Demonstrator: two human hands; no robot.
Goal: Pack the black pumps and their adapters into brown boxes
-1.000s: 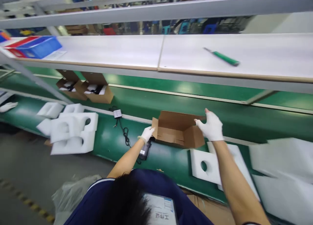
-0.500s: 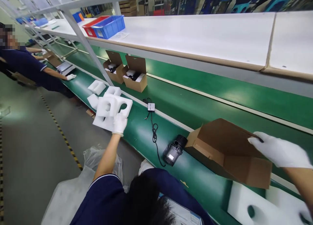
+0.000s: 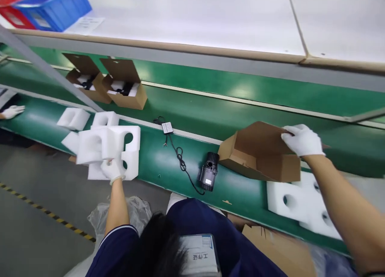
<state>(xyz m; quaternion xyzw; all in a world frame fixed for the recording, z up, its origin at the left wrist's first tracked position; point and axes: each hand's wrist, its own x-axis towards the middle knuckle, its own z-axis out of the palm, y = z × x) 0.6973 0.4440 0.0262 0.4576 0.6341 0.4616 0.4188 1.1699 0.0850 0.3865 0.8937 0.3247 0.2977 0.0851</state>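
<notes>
My left hand (image 3: 112,168), in a white glove, grips the lower edge of a stack of white foam inserts (image 3: 108,148) with round cut-outs. My right hand (image 3: 302,140), also gloved, pinches a flap of an open brown cardboard box (image 3: 261,154) lying on its side on the green belt. A black pump (image 3: 208,171) stands just left of the box, its cable running to a small white-labelled controller (image 3: 167,127). No hand touches the pump.
Beneath my right arm lie more foam inserts (image 3: 293,203). Two open packed cartons (image 3: 124,88) stand on the far belt, under a white shelf (image 3: 192,20) with a blue crate (image 3: 52,8). A co-worker's gloved hand (image 3: 12,112) is at far left.
My left hand has moved from beside the box to the foam stack and taken hold of it. My right hand has taken the box flap, and the view has swung left.
</notes>
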